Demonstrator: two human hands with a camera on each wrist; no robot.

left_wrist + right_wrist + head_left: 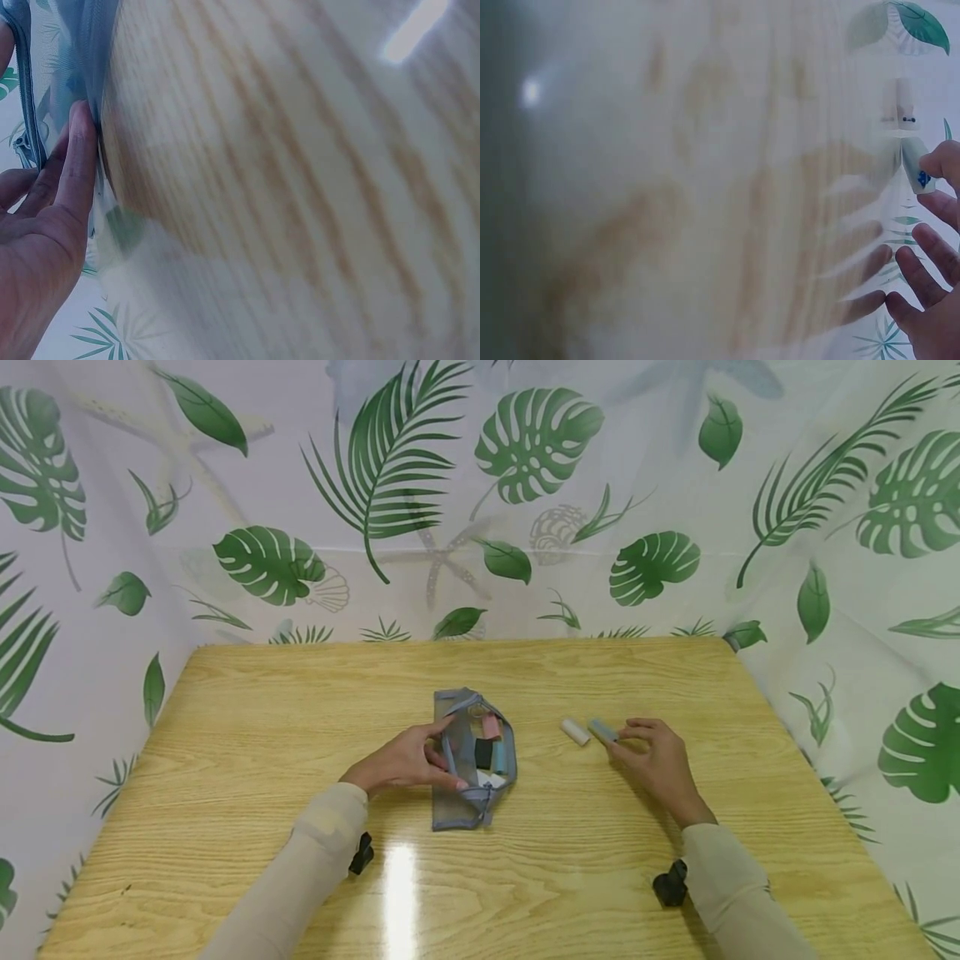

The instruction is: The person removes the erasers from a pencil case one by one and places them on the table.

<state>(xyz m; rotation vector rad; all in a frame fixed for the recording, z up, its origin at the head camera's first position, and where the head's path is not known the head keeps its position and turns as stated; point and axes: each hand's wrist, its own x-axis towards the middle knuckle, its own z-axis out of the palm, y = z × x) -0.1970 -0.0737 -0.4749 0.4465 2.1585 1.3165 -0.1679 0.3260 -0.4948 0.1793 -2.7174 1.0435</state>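
A grey-blue mesh zip pouch point(454, 810) lies on the table with its mouth spread wide. My left hand point(408, 758) holds it from the left, thumb at the near end of the mouth and a finger at the far end. Inside show a pink piece point(491, 727), a black piece point(483, 753), a blue piece point(500, 757) and something white. To the right, my right hand point(660, 764) pinches a small light-blue tube point(602, 731) between thumb and index finger. The tube point(913, 161) bears a dark blue mark in the right wrist view; the other fingers are spread.
A small white tube point(576, 732) lies just left of the light-blue one. The wood-grain table point(300, 693) meets a leaf-printed cloth point(450, 568) at the back and both sides. Black wrist mounts point(670, 885) sit under both sleeves.
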